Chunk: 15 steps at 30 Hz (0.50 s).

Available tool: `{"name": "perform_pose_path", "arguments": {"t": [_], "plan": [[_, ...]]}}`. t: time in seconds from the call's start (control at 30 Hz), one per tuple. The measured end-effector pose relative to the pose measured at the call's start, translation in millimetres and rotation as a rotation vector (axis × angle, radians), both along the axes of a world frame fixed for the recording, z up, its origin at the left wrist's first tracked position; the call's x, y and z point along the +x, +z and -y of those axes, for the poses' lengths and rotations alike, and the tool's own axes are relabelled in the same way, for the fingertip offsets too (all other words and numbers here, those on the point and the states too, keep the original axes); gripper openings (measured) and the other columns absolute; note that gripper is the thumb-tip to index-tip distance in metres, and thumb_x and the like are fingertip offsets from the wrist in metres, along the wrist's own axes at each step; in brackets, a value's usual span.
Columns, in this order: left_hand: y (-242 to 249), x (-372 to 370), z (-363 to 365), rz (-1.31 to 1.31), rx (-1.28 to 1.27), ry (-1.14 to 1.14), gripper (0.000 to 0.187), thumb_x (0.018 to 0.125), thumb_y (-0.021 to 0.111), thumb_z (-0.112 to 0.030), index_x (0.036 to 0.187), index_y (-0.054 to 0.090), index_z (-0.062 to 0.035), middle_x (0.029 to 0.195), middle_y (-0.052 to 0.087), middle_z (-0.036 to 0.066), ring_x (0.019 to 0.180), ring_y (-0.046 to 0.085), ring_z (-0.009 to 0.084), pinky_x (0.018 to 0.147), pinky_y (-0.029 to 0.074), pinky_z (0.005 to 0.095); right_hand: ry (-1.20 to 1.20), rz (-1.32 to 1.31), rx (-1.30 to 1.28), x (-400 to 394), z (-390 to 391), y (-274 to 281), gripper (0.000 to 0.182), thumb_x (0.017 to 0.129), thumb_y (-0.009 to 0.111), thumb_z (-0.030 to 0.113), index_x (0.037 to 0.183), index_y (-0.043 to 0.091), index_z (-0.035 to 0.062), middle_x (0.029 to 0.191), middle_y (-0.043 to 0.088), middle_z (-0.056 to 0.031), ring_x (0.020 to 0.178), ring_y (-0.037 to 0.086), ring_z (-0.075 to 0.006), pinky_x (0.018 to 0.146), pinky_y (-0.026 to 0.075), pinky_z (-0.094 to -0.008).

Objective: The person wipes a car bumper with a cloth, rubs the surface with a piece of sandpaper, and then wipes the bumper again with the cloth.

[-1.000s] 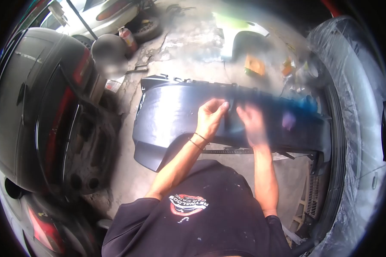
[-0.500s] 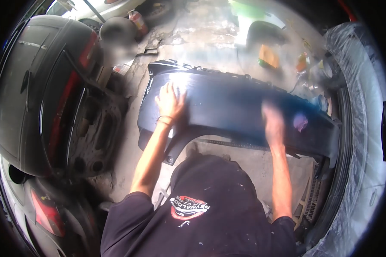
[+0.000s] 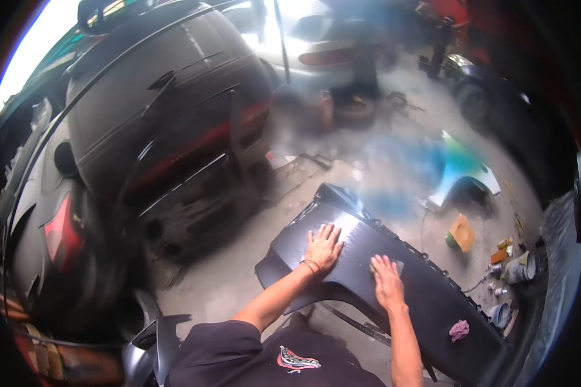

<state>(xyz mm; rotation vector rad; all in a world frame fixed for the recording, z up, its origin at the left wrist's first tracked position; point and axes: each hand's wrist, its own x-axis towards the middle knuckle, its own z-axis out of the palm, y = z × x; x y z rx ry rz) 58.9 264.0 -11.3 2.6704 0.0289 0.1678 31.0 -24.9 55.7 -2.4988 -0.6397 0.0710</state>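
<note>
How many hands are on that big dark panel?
2: the left hand rests on the panel, toward its upper-left end in the picture; the right hand is nearer the middle, a small greyish pad showing beside it.

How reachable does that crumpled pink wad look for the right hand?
Probably yes: the right hand and the pink wad are on the same dark panel, with nothing visible between them.

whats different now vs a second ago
The left hand has moved from the middle of the bumper cover toward its left end; no longer pinched, it lies spread and flat. The right hand, farther right half a second ago, is nearer the left again, a grey pad showing beside it. The view swung left. The pink cloth stayed put.
</note>
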Motion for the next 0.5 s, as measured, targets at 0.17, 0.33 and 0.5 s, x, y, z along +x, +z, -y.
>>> {"name": "perform_pose_path", "arguments": {"t": [0.17,0.33,0.5], "plan": [[13.9,8.1,5.7,-0.079,0.045,-0.041,0.061,0.115,0.049,-0.043,0.167,0.046,-0.0131,0.176,0.04,0.016,0.165,0.034,0.0395,0.129,0.024,0.0741,-0.32,-0.098,-0.064,-106.9,166.0,24.8,0.047,0.11,0.054,0.006,0.155,0.066,0.0121,0.166,0.059,-0.0136,0.161,0.046,-0.036,0.137,0.026,-0.0525],[14.6,3.5,6.8,0.004,0.033,0.01,0.059,0.113,0.052,-0.041,0.164,0.051,-0.0116,0.176,0.042,0.016,0.165,0.035,0.04,0.129,0.025,0.0736,-0.038,0.01,-0.03,-35.3,47.8,3.9,0.05,0.11,0.052,0.005,0.159,0.06,0.0094,0.169,0.054,-0.0187,0.163,0.041,-0.041,0.137,0.025,-0.0556],[1.4,0.4,3.5,0.09,0.022,-0.027,0.059,0.113,0.054,-0.041,0.164,0.05,-0.0121,0.174,0.043,0.017,0.164,0.036,0.0399,0.129,0.025,0.0741,0.086,0.071,-0.069,-12.3,1.7,-12.5,0.047,0.11,0.054,0.004,0.156,0.062,0.0091,0.167,0.057,-0.0158,0.159,0.047,-0.0372,0.135,0.031,-0.0547]]}}
